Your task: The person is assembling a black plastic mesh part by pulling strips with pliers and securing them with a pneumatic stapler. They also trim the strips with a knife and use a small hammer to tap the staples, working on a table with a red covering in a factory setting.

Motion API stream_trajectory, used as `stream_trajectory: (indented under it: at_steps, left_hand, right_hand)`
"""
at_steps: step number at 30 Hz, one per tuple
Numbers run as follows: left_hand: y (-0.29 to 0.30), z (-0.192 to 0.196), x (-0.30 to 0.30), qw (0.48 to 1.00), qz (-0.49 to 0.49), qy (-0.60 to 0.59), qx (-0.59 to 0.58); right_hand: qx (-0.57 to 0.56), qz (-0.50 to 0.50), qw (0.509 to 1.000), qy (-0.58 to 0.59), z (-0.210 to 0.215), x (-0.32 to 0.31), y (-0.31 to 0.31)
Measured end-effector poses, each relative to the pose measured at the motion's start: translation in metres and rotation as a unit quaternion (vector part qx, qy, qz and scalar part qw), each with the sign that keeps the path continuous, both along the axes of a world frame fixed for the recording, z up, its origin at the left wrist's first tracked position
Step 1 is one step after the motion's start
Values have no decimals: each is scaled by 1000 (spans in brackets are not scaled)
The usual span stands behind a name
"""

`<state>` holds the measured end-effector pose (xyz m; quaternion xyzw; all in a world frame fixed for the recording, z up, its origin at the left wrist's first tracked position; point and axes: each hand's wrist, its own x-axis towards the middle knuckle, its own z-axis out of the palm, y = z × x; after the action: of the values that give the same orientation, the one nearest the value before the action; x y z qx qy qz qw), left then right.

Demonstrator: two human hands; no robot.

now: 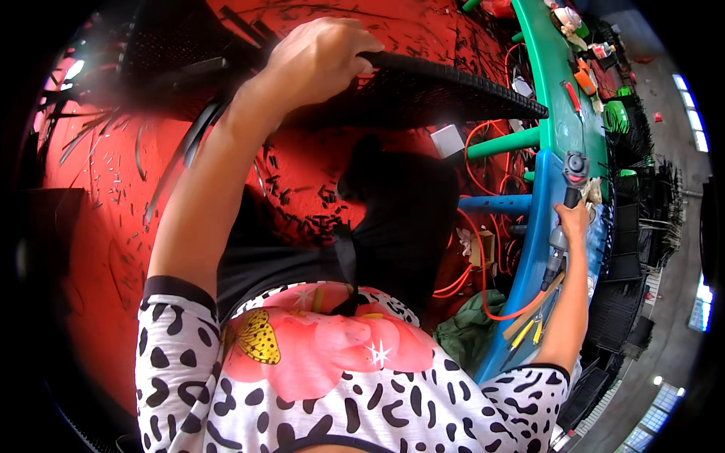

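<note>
My left hand [321, 64] is closed on the upper edge of a black woven wicker panel [445, 87], which is part of a larger dark woven piece reaching to the upper left. Loose black strips [198, 132] hang from that piece beside my left forearm. Off to the right, my right hand [574, 219] is wrapped around a grey and black power tool [557, 253] with a round head at its far end. The tool is over the blue bench [521, 294]; its exact kind is unclear. An orange hose [487, 302] runs up to its near end.
A green bench [559, 132] adjoins the blue one, bearing red-handled pliers [572, 98] and bottles. Yellow-handled tools [522, 334] lie near my right elbow. Black offcuts litter the red floor [113, 249]. Below the bench are a cardboard box [483, 248], orange hoses and green cloth [472, 325].
</note>
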<state>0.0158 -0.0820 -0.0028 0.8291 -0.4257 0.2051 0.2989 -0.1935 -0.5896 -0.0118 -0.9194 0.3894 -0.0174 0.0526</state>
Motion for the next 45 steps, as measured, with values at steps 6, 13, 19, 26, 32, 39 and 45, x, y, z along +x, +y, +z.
stream_trajectory:
  at_steps: [6,13,19,26,32,39,45]
  left_hand:
    - [6,2,6,997,27,47,50]
    - [-5,0,-6,994,50,90,21]
    - [-3,-6,-7,996,45,78,12]
    - [-4,7,-16,994,48,102,9]
    - [-3,9,-28,992,52,113,32]
    - [2,8,-39,988,17,152,27]
    - [4,8,-40,984,2,178,0]
  right_hand:
    - [134,228,937,-227,100,2,121]
    - [249,371,867,-219,160,26,228]
    - [464,336,805,-158,123,32,284]
    - [539,294,780,-124,112,25,303]
    - [584,263,759,-118,108,17,302]
    - [572,266,772,-81,103,6,298]
    - [598,258,753,-95,104,1,302]
